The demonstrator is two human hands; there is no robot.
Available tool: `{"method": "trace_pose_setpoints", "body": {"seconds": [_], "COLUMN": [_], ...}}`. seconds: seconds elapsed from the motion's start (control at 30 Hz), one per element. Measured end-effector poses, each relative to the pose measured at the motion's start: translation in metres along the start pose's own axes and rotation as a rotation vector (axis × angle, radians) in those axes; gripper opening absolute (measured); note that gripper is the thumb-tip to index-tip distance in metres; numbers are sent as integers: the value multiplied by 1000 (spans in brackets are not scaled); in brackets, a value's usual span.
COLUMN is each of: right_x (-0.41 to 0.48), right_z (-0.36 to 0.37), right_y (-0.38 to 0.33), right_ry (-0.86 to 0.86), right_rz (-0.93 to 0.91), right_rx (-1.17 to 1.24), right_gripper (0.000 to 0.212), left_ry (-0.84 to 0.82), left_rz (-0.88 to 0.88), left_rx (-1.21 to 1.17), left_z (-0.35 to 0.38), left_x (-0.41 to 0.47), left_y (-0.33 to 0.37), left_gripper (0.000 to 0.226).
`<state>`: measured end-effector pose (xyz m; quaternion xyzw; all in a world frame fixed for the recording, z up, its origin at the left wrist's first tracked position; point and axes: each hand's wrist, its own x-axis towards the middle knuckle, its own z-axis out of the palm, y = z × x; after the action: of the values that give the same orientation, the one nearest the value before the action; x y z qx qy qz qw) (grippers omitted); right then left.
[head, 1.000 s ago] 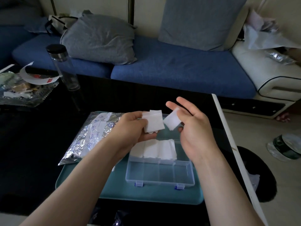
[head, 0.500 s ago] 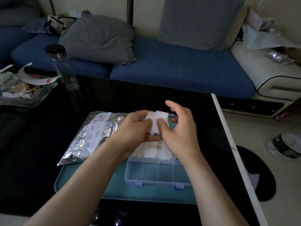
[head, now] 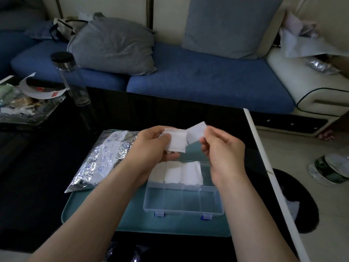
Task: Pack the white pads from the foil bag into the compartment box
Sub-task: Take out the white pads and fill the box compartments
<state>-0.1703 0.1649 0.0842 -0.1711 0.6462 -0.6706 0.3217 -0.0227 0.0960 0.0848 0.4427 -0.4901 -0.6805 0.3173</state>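
At the far left edge of the black table [head: 37,167] stands a glass dish [head: 28,114] with paper scraps, and just beside it a tall clear bottle [head: 75,86] with a black cap. Both are well apart from the work area, with a wide dark stretch of table between.

The foil bag [head: 102,159] lies flat on the left part of the teal tray [head: 90,210]. Its near corner reaches over the tray's left rim onto the table.

The left hand [head: 151,146] is raised above the tray. Its fingers are curled around a small stack of white pads [head: 176,141], with the thumb on top. The right hand [head: 222,148] is at the same height and pinches a single pad [head: 195,133] between thumb and fingertips. This pad is tilted, and its lower corner touches or overlaps the stack; I cannot tell which.

Below the hands, and not touching them, the clear compartment box [head: 183,203] stands open on the right part of the tray. More pads [head: 181,173] fill three compartments of its far row, side by side. The two blue latches point toward the person, and a strip of tray shows in front of them.

The tray's right rim is near the white right edge of the table [head: 264,167]. Beyond it is the pale floor [head: 302,157].
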Motion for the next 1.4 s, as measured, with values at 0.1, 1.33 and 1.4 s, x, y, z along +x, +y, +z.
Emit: {"method": "trace_pose_setpoints", "body": {"seconds": [0.1, 1.33, 1.4], "right_x": [-2, 7, 5], "right_z": [2, -10, -10], "right_y": [-7, 1, -1], "right_ry": [-12, -304, -393], "right_rz": [-28, -317, -311], "right_rx": [98, -373, -374], "right_gripper": [12, 21, 21], "left_ry": [40, -163, -158], "left_rz": [-34, -134, -151], "left_rx": [-100, -194, -226], "left_z": [2, -1, -1], "left_x": [4, 8, 7], "left_y": [0, -1, 0], "left_gripper": [24, 30, 31]}}
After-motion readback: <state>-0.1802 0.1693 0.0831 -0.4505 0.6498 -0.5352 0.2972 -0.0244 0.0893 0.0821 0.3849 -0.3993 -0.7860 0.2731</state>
